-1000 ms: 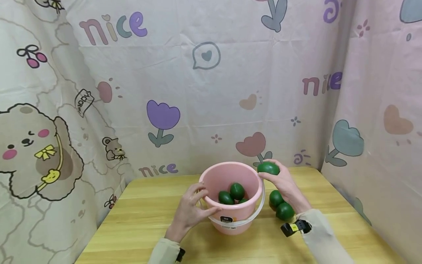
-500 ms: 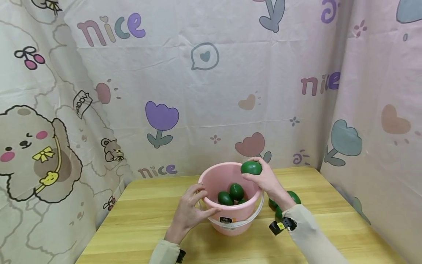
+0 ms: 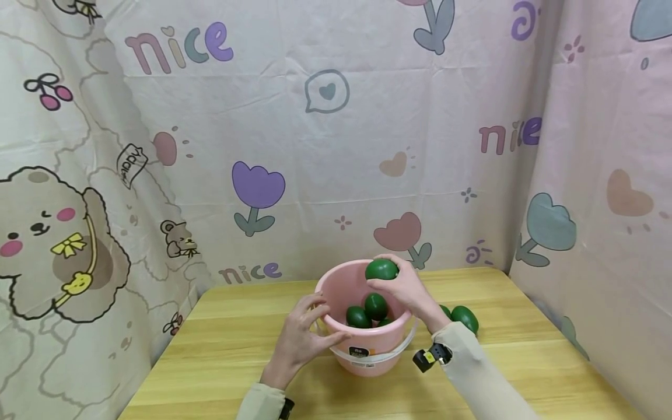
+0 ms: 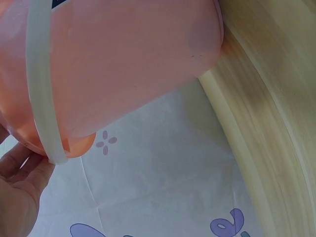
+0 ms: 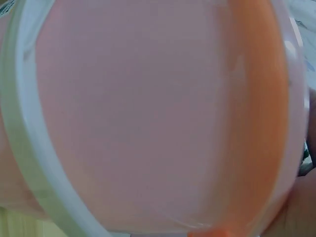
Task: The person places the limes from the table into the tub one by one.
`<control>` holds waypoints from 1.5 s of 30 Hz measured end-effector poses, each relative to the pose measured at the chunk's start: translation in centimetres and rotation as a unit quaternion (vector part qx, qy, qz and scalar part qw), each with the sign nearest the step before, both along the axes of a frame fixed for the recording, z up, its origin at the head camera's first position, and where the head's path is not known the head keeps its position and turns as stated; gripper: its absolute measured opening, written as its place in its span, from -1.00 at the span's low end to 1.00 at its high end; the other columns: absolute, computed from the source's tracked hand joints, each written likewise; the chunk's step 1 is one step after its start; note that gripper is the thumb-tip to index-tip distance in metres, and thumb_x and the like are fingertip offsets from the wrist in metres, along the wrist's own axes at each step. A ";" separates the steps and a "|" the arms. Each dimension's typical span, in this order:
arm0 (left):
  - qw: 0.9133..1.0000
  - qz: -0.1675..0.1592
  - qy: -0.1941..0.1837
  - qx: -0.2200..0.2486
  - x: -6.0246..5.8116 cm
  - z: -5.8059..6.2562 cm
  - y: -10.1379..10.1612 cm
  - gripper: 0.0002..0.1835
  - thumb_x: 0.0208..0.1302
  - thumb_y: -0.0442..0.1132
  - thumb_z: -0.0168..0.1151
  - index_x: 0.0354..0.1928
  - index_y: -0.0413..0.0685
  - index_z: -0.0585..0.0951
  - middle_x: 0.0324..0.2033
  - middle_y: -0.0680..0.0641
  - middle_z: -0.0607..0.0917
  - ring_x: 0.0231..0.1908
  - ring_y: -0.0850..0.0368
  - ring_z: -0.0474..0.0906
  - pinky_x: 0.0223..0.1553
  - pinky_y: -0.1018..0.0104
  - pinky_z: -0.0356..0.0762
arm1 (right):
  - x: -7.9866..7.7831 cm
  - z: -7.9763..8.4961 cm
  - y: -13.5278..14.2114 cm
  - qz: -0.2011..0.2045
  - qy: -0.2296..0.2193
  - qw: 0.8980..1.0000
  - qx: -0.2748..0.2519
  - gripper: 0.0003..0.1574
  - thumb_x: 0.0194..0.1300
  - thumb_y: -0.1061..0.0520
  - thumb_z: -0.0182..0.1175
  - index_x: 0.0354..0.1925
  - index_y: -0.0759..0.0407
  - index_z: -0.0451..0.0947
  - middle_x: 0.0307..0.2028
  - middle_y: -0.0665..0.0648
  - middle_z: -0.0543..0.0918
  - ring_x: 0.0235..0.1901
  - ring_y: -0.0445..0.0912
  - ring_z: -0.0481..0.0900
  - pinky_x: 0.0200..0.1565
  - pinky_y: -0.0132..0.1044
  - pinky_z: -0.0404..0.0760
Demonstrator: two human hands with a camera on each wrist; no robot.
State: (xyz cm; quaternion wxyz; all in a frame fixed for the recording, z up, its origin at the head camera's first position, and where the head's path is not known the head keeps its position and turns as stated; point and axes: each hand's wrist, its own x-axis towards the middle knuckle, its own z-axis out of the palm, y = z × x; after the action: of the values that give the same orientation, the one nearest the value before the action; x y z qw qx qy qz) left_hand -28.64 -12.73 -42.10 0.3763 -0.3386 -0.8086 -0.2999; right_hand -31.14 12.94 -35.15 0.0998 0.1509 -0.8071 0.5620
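Observation:
A pink bucket with a white handle stands on the wooden table. My left hand grips its left rim, thumb along the front edge and fingers at the side. Over the bucket's opening, on the right, my right hand holds a smooth dark green avocado between thumb and fingers. Inside lie several more avocados, one partly hidden by the front wall. The bucket's wall fills most of the right wrist view, and the held fruit is out of sight there.
Right of the bucket, avocados lie on the table, partly covered by my right forearm. A printed cloth hangs behind the table and along both sides.
My right hand has carried the avocado leftward, from beside the right rim to over the bucket's opening. My left hand has kept its hold on the rim.

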 end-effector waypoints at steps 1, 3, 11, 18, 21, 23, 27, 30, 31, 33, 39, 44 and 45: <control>1.000 -0.002 0.001 0.000 0.0 0.0 0.0 -0.47 -0.12 0.28 0.51 -0.27 0.03 0.71 -0.05 -0.05 0.66 0.07 0.01 0.58 0.05 0.15 0.68 | 0.0 0.0 -0.1 -0.004 -0.002 1.000 0.004 -0.32 0.10 0.10 0.45 0.19 0.12 0.47 0.04 0.21 0.60 -0.08 0.03 0.59 -0.07 -0.16 0.68; 1.000 -0.003 -0.001 0.000 0.0 0.1 0.0 -0.47 -0.11 0.28 0.51 -0.27 0.02 0.71 -0.06 -0.09 0.66 0.07 0.00 0.58 0.05 0.14 0.69 | 0.0 -0.1 -0.3 -0.013 -0.009 1.000 0.006 -0.29 0.10 0.08 0.46 0.21 0.11 0.46 0.04 0.19 0.60 -0.07 0.04 0.59 -0.08 -0.15 0.69; 1.000 0.002 0.013 -0.001 -0.1 0.0 0.0 -0.49 -0.13 0.26 0.53 -0.29 0.02 0.70 -0.05 -0.10 0.66 0.07 -0.01 0.58 0.02 0.12 0.70 | -0.4 -0.5 -0.3 -0.024 -0.014 1.000 -0.005 -0.17 0.05 -0.01 0.51 0.27 -0.02 0.42 0.08 0.17 0.56 -0.04 0.06 0.58 -0.06 -0.14 0.69; 1.000 0.003 0.014 -0.001 -0.1 -0.1 -0.1 -0.46 -0.15 0.27 0.53 -0.29 0.00 0.71 -0.07 -0.10 0.67 0.05 0.01 0.58 0.01 0.13 0.71 | -0.6 -0.7 -0.3 0.011 -0.018 0.999 -0.041 -0.17 0.12 0.01 0.47 0.30 0.13 0.40 0.18 0.26 0.57 0.17 0.14 0.56 0.20 -0.02 0.60; 1.000 -0.001 0.016 0.002 -0.1 -0.1 -0.1 -0.46 -0.15 0.27 0.53 -0.32 0.00 0.71 -0.09 -0.10 0.67 0.04 0.00 0.58 0.02 0.12 0.70 | -0.6 -0.8 -0.3 0.018 -0.016 0.998 -0.061 -0.24 0.18 0.01 0.42 0.28 0.21 0.42 0.21 0.30 0.56 0.22 0.14 0.54 0.23 -0.04 0.57; 1.000 -0.003 0.018 0.001 -0.1 -0.1 -0.1 -0.47 -0.15 0.28 0.52 -0.34 -0.01 0.70 -0.09 -0.07 0.66 0.04 0.00 0.58 0.02 0.11 0.70 | -0.6 -0.7 -0.2 0.010 -0.014 0.998 -0.060 -0.29 0.22 -0.02 0.38 0.25 0.24 0.46 0.18 0.28 0.59 0.19 0.11 0.56 0.19 -0.08 0.61; 1.000 -0.001 0.012 0.000 0.1 -0.1 -0.1 -0.45 -0.14 0.30 0.51 -0.33 -0.01 0.70 -0.08 -0.03 0.65 0.05 0.00 0.58 0.03 0.11 0.69 | -0.4 -0.5 0.0 -0.004 -0.012 0.998 -0.057 -0.42 0.29 -0.03 0.32 0.17 0.24 0.54 0.09 0.23 0.65 0.08 0.05 0.64 0.10 -0.17 0.68; 1.000 0.003 0.010 -0.001 0.1 0.0 -0.1 -0.45 -0.14 0.30 0.51 -0.30 -0.01 0.71 -0.07 -0.04 0.65 0.06 0.00 0.58 0.04 0.12 0.69 | -0.4 -0.5 0.2 -0.011 -0.011 0.998 -0.061 -0.51 0.32 0.02 0.29 0.14 0.23 0.57 0.07 0.24 0.67 0.00 0.03 0.68 0.04 -0.20 0.70; 1.000 0.004 0.011 -0.002 0.1 0.0 -0.1 -0.45 -0.14 0.30 0.51 -0.29 0.00 0.71 -0.06 -0.04 0.65 0.06 0.00 0.58 0.03 0.13 0.69 | -0.4 -0.4 0.3 -0.012 -0.009 0.998 -0.061 -0.52 0.33 0.03 0.28 0.14 0.24 0.57 0.06 0.25 0.67 -0.02 0.03 0.69 0.03 -0.18 0.71; 1.000 0.007 0.013 -0.003 0.1 0.0 0.0 -0.46 -0.14 0.29 0.51 -0.30 0.02 0.71 -0.07 -0.05 0.66 0.06 0.01 0.58 0.03 0.14 0.70 | -0.3 -0.4 0.4 -0.019 -0.005 0.998 -0.059 -0.54 0.34 0.04 0.27 0.13 0.24 0.58 0.05 0.24 0.68 -0.03 0.02 0.69 0.04 -0.16 0.71; 1.000 0.009 0.014 -0.004 0.1 0.0 0.0 -0.46 -0.15 0.29 0.51 -0.31 0.02 0.71 -0.07 -0.04 0.66 0.06 0.00 0.58 0.02 0.13 0.70 | -0.2 -0.3 1.1 -0.039 0.008 0.998 -0.057 -0.57 0.34 0.02 0.27 0.10 0.20 0.61 0.04 0.21 0.68 0.02 0.00 0.66 0.07 -0.17 0.68; 1.000 0.009 0.012 -0.004 0.1 0.0 0.0 -0.44 -0.16 0.30 0.51 -0.30 0.00 0.72 -0.07 -0.05 0.66 0.06 -0.02 0.58 0.03 0.12 0.69 | -0.2 -0.6 1.8 -0.050 0.010 0.997 -0.056 -0.59 0.35 0.02 0.26 0.09 0.17 0.62 0.05 0.22 0.68 0.03 0.01 0.65 0.03 -0.29 0.67; 1.000 0.007 0.010 -0.003 0.1 0.0 0.0 -0.44 -0.16 0.30 0.51 -0.30 -0.01 0.72 -0.07 -0.07 0.66 0.06 -0.02 0.58 0.04 0.12 0.69 | -0.1 -0.7 1.9 -0.052 0.006 0.997 -0.059 -0.59 0.35 0.03 0.26 0.09 0.18 0.62 0.05 0.24 0.68 0.03 0.02 0.65 0.04 -0.27 0.68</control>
State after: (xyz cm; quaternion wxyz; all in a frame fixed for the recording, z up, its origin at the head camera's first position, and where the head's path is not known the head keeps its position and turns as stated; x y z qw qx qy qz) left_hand -28.50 -12.75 -42.07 0.3855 -0.3368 -0.8082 -0.2911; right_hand -31.25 14.86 -35.85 0.1428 0.1059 -0.7789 0.6015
